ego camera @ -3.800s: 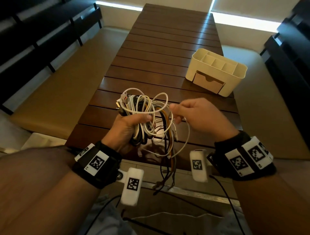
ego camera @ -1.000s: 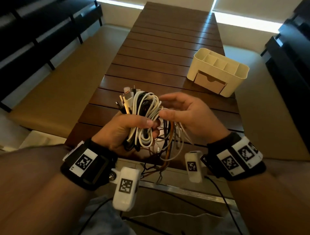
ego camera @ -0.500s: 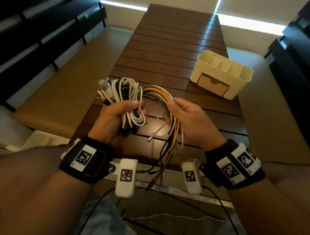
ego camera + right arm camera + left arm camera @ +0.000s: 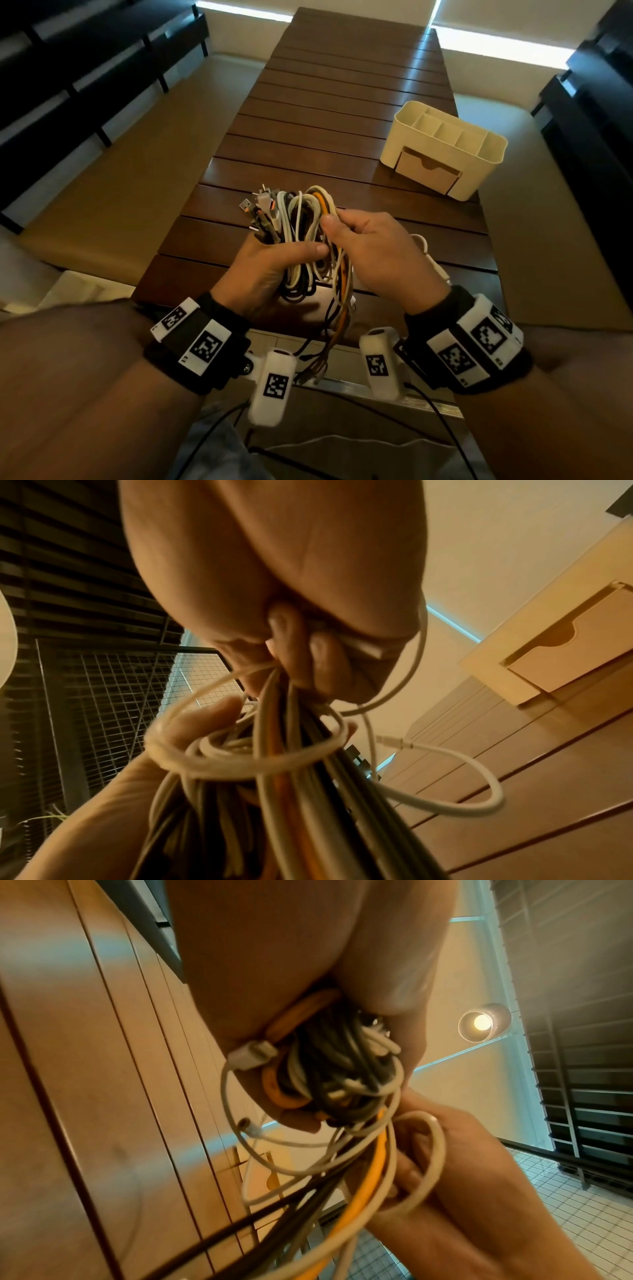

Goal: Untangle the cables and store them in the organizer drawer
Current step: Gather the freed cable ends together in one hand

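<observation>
A tangled bundle of cables (image 4: pixel 301 236), white, black and orange, hangs above the near end of the table. My left hand (image 4: pixel 270 270) grips the bundle (image 4: pixel 329 1074) around its middle, with plugs sticking out above the fist. My right hand (image 4: pixel 373 253) pinches the white and orange loops (image 4: pixel 274 745) on the bundle's right side. Loose ends dangle below both hands. A separate white cable (image 4: pixel 428 253) lies on the table behind my right hand. The cream organizer (image 4: pixel 445 154) stands at the far right of the table, its drawer (image 4: pixel 424 171) closed.
The dark slatted wooden table (image 4: pixel 325 113) runs away from me between two tan benches (image 4: pixel 113 192). Dark shelving lines both sides. A metal rail (image 4: pixel 376 387) marks the table's near edge.
My hands have come back together after spreading the loops apart; the right hand now pinches the strands close beside the left fist. The bundle sits more compact and a little further right.
</observation>
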The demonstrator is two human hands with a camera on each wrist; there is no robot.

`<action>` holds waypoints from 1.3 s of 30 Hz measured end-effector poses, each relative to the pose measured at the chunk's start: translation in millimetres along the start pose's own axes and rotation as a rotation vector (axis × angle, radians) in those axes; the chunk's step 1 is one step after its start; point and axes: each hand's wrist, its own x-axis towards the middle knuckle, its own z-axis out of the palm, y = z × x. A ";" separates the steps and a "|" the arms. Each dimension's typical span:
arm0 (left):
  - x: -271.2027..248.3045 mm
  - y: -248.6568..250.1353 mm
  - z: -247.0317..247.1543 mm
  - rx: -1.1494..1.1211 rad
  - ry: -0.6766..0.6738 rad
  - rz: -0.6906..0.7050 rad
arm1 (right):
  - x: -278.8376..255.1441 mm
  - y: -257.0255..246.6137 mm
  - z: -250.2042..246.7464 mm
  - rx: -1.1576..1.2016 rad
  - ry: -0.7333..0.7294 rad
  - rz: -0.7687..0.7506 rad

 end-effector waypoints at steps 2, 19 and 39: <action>-0.4 0.3 2.2 0.013 -0.004 0.017 | 0.0 -2.5 0.0 -0.008 -0.022 0.016; 0.1 0.3 -5.6 0.207 -0.062 0.053 | 5.8 8.4 -20.3 -0.210 -0.220 0.034; -1.8 0.0 -6.4 0.042 -0.042 -0.033 | 4.5 18.7 1.2 0.081 -0.053 0.225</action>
